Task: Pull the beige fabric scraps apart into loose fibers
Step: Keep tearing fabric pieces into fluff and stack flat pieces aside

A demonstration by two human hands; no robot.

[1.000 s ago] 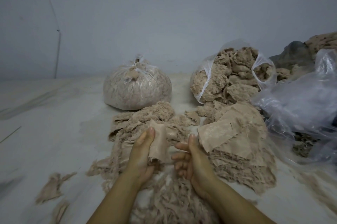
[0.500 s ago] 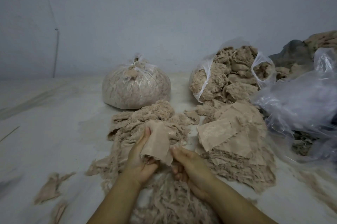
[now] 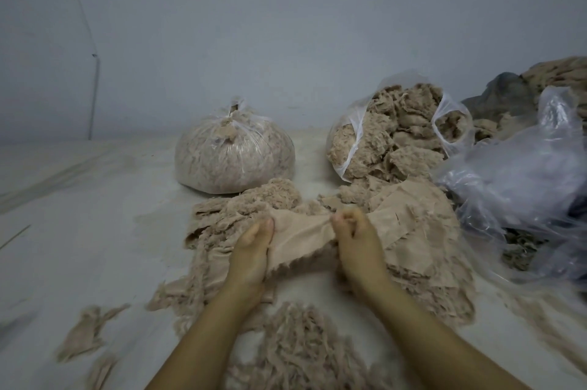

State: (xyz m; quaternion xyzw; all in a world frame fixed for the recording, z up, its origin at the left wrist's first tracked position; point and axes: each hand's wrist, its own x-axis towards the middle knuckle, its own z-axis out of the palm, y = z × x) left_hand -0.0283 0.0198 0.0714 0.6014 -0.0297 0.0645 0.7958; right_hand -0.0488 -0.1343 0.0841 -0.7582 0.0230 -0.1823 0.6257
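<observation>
The left hand (image 3: 251,250) and right hand (image 3: 355,240) each grip an end of one beige scrap (image 3: 300,238), stretched taut between them above the scrap pile (image 3: 413,250) mid-floor. Fingertips are buried in cloth. Loose fibers (image 3: 301,345) lie nearest, cut off by the bottom edge.

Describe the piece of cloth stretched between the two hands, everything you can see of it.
The cloth piece is a thin beige scrap, woven by its look, pulled taut and bunched into creases between the left hand and the right hand, which grip its two ends. Its lower edge is frayed into short loose threads. It is held just above the heap of scraps and in front of the fluffy fiber pile.
</observation>
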